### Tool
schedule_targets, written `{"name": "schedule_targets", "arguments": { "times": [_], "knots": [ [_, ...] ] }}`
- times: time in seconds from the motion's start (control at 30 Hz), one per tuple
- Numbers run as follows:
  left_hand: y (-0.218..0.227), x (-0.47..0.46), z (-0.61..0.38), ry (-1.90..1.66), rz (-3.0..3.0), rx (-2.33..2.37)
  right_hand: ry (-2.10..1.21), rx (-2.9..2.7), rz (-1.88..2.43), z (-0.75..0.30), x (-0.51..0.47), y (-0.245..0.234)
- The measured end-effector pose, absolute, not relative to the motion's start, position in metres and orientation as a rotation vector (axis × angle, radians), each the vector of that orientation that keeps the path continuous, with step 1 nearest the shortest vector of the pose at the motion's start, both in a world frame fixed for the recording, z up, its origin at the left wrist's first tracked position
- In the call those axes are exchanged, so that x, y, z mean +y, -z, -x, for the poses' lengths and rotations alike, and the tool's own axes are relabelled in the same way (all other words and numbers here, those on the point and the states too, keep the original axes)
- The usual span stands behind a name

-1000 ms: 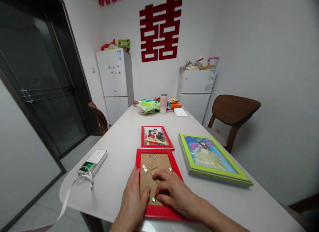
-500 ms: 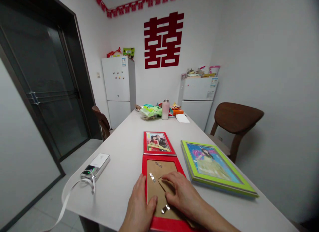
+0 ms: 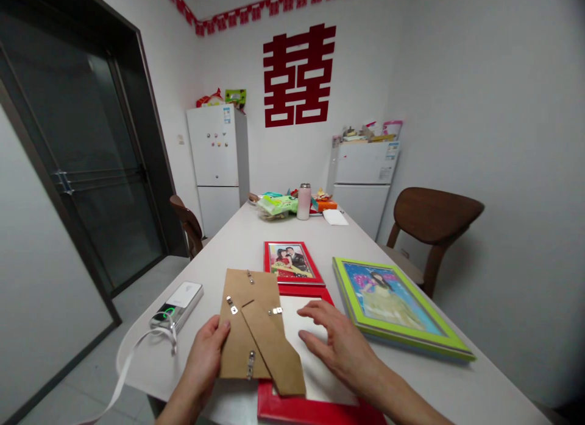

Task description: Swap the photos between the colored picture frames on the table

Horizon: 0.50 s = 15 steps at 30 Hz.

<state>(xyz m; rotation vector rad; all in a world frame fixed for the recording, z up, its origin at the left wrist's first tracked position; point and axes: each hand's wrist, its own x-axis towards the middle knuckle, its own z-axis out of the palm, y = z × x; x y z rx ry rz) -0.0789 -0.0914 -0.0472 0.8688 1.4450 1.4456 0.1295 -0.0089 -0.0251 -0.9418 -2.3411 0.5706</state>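
Change noted: half a second ago the brown backing board sat inside the red frame with both hands on it. It is now out of the frame and off to the left, which leaves a white sheet exposed in the frame opening. The frame itself has not moved; it lies flat at the near edge of the counter.

Left hand: closed on the board's lower left edge, thumb on top. It holds the board tilted above the counter, metal clips facing up. The board's fold-out stand overlaps the near left part of the frame.

Right hand: open, palm down, fingers spread. The fingertips rest on the white sheet and grip nothing.

Surroundings: a smaller red-framed photo touches the frame's far edge. A green-framed picture lies near the right edge. A white power bank with a strap lies by the near left corner.
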Motion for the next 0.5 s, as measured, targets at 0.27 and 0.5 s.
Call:
{"name": "schedule_targets", "arguments": {
  "times": [0.27, 0.5],
  "knots": [
    [0.062, -0.096, 0.122, -1.297, -0.921, 1.657, -0.381, -2.401, 1.379, -0.174, 0.005, 0.053],
    [0.059, -0.094, 0.135, -1.072, -1.163, 2.019, -0.306, -2.436, 1.589, -0.165, -0.001, 0.049]
  ]
}}
